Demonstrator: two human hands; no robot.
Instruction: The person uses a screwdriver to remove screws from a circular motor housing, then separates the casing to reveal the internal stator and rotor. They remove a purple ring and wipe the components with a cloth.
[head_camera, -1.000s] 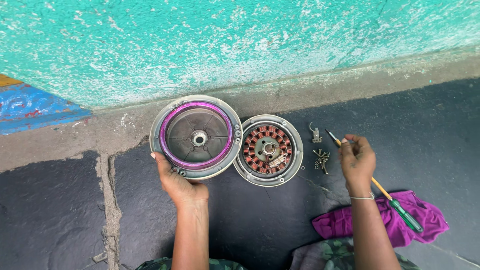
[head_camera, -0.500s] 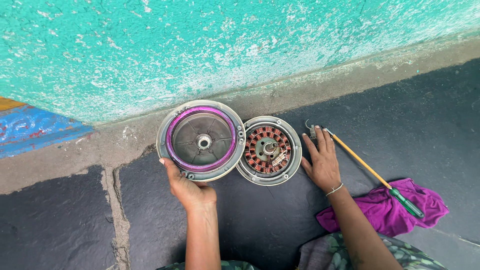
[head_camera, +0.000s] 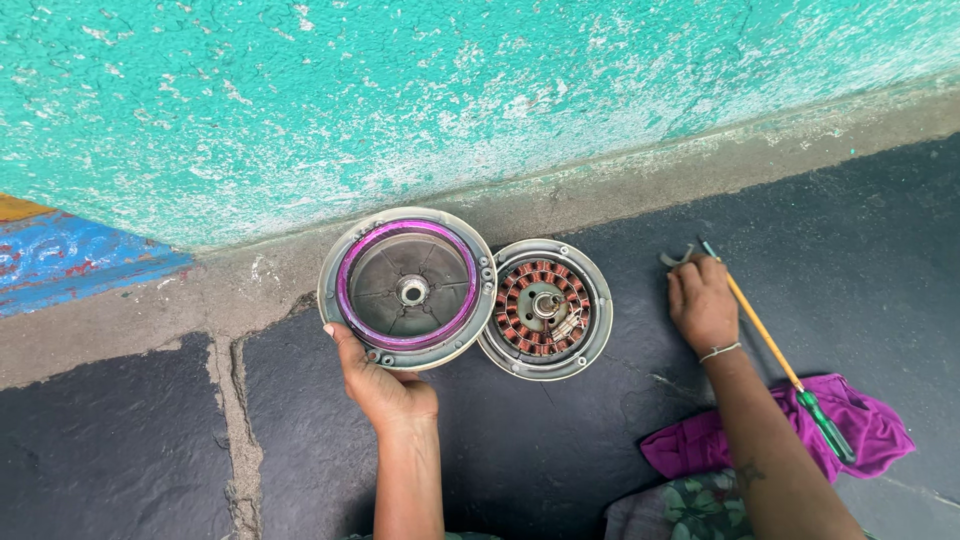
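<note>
Left hand (head_camera: 385, 385) grips the cover's (head_camera: 408, 288) rim, touching the opened motor (head_camera: 545, 310), while right hand (head_camera: 703, 303) lies flat over small parts right of it, nothing reassembled yet.

No packages, labels, signs or screens anywhere in view, on floor or wall.

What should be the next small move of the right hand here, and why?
Probably close the right hand on the small metal parts at its fingertips. It lies flat on the dark floor holding nothing, while the left hand holds the round motor cover.
</note>
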